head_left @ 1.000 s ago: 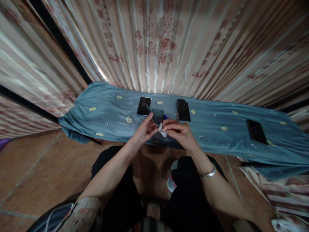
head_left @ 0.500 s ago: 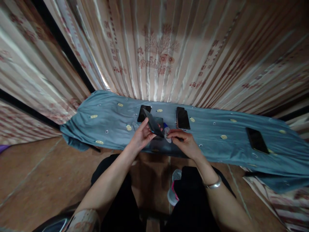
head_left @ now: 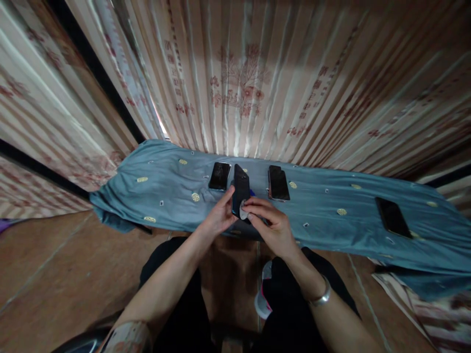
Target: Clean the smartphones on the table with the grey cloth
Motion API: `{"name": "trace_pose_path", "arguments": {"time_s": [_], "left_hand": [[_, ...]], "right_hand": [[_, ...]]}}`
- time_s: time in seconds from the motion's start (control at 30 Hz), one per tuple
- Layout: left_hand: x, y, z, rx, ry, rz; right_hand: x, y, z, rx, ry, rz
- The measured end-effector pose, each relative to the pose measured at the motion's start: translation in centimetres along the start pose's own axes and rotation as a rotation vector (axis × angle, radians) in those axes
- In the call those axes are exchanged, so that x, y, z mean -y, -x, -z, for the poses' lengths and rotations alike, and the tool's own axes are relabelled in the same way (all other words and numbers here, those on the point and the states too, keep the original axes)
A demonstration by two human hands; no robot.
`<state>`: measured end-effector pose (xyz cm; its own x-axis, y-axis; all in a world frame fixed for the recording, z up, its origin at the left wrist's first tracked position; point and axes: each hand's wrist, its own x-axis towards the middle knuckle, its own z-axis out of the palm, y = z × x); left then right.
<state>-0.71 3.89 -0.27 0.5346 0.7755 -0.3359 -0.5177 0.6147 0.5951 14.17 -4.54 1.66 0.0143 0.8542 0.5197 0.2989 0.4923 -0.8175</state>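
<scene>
My left hand (head_left: 221, 214) is wrapped round a dark smartphone (head_left: 242, 186), held tilted just above the cloth-covered surface. Pinched between the fingers of my right hand (head_left: 271, 220) is a small pale grey cloth (head_left: 243, 210), pressed against the phone's lower right edge. Behind those fingers a bit of blue material (head_left: 251, 192) shows; what it belongs to is hidden. To the left of the held phone lies another dark phone (head_left: 220, 176). Dark phones (head_left: 279, 183), apparently stacked, rest to the right of it.
A further black phone (head_left: 393, 217) lies toward the right end of the blue-grey patterned cloth (head_left: 176, 196). Pleated curtains (head_left: 239, 122) hang right behind the surface. Dark poles (head_left: 99, 73) stand at the left. Below is the brown floor (head_left: 55, 264).
My left hand has turned the phone more upright. My right hand has moved left with the grey cloth, from beside the phone onto its lower edge.
</scene>
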Motion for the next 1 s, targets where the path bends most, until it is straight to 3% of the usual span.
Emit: {"name": "trace_pose_path", "arguments": {"time_s": [0.23,0.53,1.0], "left_hand": [[0.7,0.8,0.2,0.042,-0.089,0.008],[2.1,2.8,-0.1,0.184,-0.188,-0.029],[2.5,4.5,-0.2,0.084,-0.208,0.026]], "right_hand": [[-0.8,-0.2,0.2,-0.023,0.026,0.027],[-1.7,-1.4,-0.2,-0.128,0.019,-0.114],[-3.5,-3.1,-0.5,-0.237,0.025,-0.131]]}}
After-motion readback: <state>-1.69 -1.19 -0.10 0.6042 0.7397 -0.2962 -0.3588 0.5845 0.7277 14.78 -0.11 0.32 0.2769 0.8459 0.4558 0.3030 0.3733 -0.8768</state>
